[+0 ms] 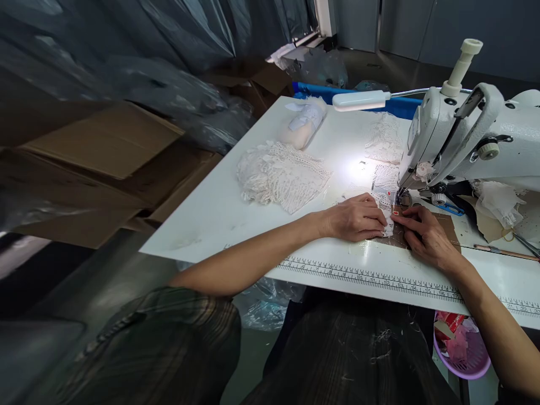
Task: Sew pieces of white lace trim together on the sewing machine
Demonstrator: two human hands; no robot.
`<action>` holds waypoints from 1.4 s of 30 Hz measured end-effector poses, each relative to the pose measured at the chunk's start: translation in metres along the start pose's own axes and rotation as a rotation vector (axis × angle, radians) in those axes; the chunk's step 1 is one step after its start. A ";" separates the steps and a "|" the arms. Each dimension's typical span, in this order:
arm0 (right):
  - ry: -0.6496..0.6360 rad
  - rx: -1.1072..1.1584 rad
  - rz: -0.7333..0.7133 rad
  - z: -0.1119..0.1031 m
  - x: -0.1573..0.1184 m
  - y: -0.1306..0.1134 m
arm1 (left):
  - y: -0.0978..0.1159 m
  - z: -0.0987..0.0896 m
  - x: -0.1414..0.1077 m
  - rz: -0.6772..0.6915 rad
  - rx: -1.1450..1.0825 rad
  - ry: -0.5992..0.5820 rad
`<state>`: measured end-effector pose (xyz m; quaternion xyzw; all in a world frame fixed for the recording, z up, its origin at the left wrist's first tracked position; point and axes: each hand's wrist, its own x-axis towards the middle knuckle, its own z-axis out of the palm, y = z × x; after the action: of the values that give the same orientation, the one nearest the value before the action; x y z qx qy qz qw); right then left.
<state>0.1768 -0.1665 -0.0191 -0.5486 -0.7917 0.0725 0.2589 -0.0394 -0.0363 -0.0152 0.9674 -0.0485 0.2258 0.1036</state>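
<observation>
A strip of white lace (388, 225) lies under the needle area of a white sewing machine (458, 146). My left hand (358, 217) rests palm down on this lace, its fingers stretched out flat and close together. From the right, my right hand (428, 235) reaches to the lace's edge just in front of the presser foot (397, 198), with thumb and index finger closed at that edge. The exact grip of its fingertips is partly hidden. Brown board (448, 226) shows on the machine bed beneath and beside the right hand.
A pile of lace pieces (282, 174) and a wrapped cream bundle (304, 122) lie on the white table (211, 225). A lamp (360, 101) hangs over the bed. Printed ruler tape (358, 278) follows the front edge. Cardboard boxes (105, 140) stand left; a purple basket (470, 368) sits below.
</observation>
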 end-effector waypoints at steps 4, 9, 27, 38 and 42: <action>-0.006 -0.022 -0.013 0.002 0.000 0.001 | 0.000 0.000 0.001 0.037 0.045 0.049; 0.013 -0.033 -0.015 0.003 0.000 0.001 | 0.001 0.001 0.001 0.072 0.063 0.086; 0.016 0.026 -0.024 0.003 -0.002 0.004 | 0.000 0.003 -0.002 0.062 -0.015 0.046; -0.038 0.152 -0.040 -0.011 -0.003 -0.002 | -0.001 0.001 -0.001 0.011 -0.074 0.056; -0.083 0.084 -0.127 -0.014 -0.003 -0.005 | -0.002 0.003 -0.001 0.011 -0.076 0.103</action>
<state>0.1801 -0.1734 -0.0064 -0.4827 -0.8311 0.1118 0.2526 -0.0392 -0.0350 -0.0185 0.9497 -0.0570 0.2738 0.1412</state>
